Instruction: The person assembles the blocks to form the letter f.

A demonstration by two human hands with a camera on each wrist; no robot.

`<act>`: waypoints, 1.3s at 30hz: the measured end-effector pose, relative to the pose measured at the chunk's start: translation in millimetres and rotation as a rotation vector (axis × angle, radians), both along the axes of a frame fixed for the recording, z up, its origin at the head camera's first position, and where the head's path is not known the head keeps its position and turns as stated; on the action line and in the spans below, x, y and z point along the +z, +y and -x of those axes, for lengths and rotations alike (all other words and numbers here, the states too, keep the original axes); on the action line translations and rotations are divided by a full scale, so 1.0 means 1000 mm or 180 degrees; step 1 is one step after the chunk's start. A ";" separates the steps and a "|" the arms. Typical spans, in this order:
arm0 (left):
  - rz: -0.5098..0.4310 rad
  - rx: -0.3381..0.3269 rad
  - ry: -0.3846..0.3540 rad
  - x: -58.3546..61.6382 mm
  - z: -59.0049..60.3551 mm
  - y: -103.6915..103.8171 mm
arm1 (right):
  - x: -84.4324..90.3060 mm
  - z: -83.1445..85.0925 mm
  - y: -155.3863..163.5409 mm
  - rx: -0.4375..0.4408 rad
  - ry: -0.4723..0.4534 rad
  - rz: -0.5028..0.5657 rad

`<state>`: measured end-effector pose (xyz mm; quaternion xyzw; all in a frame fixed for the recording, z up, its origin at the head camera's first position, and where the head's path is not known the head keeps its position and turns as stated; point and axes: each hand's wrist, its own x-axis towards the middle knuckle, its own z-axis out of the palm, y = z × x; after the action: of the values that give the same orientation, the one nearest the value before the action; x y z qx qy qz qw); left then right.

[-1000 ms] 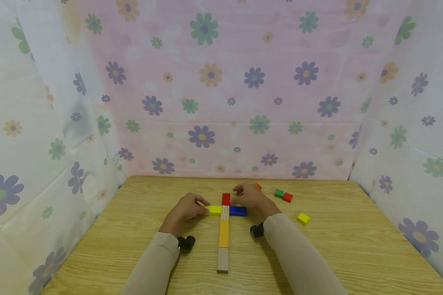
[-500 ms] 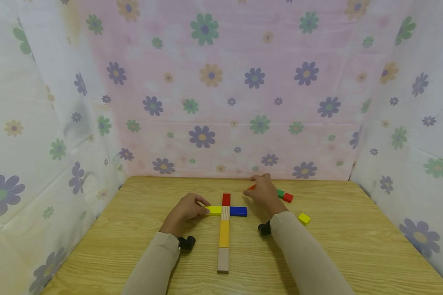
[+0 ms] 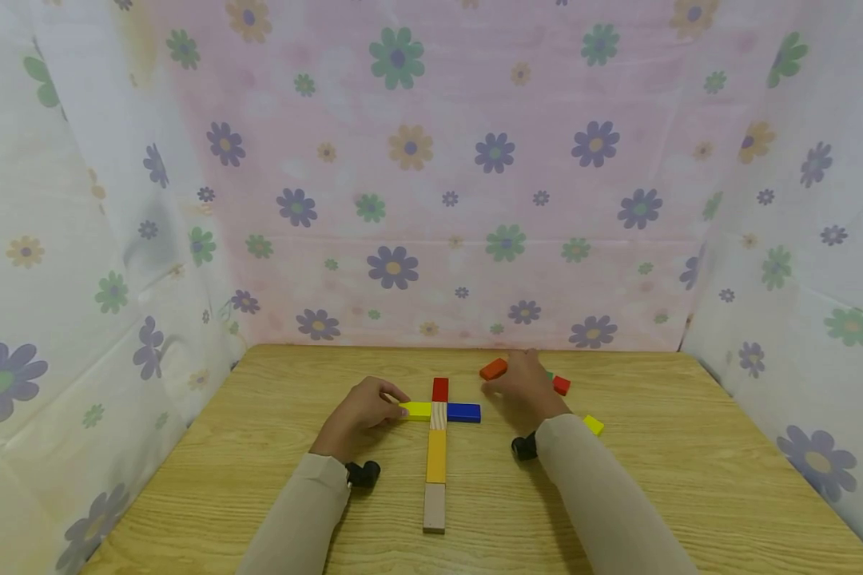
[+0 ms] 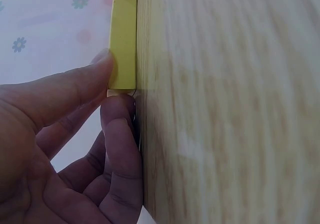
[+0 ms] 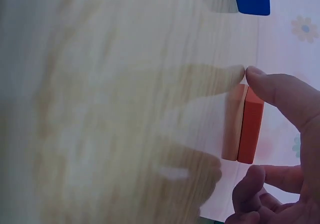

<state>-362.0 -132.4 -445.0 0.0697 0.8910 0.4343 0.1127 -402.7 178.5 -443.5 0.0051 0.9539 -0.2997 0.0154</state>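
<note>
On the wooden table (image 3: pixel 662 479) lies a cross of flat blocks: a natural wood block (image 3: pixel 434 506), an orange-yellow block (image 3: pixel 435 455), a striped pale block (image 3: pixel 439 414) and a red block (image 3: pixel 440 389) in line, with a blue block (image 3: pixel 463 413) on its right arm. The left hand (image 3: pixel 363 409) pinches the yellow block (image 3: pixel 417 410) on the left arm, thumb on top and a fingertip at its end. The right hand (image 3: pixel 525 382), fingers curled, pinches the orange block (image 3: pixel 494 369) near the back edge, between the red block and a small red cube (image 3: pixel 562 386).
</note>
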 end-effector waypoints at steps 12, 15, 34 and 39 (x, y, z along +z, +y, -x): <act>0.0031 -0.0004 0.0026 -0.001 0.001 -0.001 | -0.005 0.004 0.004 0.0002 0.0117 -0.0076; 0.0057 -0.0027 0.0062 -0.001 0.001 -0.001 | -0.005 0.003 0.004 -0.0005 0.0115 -0.0009; 0.0002 -0.0037 0.0036 -0.001 0.001 -0.002 | -0.006 0.009 0.003 -0.0130 0.0064 -0.0056; -0.0008 -0.0059 0.0063 -0.001 0.002 -0.002 | -0.002 0.012 0.000 -0.0120 0.0066 -0.0132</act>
<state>-363.7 -134.5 -446.3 0.0825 0.8908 0.4336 0.1078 -414.2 178.5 -445.6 0.0203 0.9597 -0.2802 -0.0002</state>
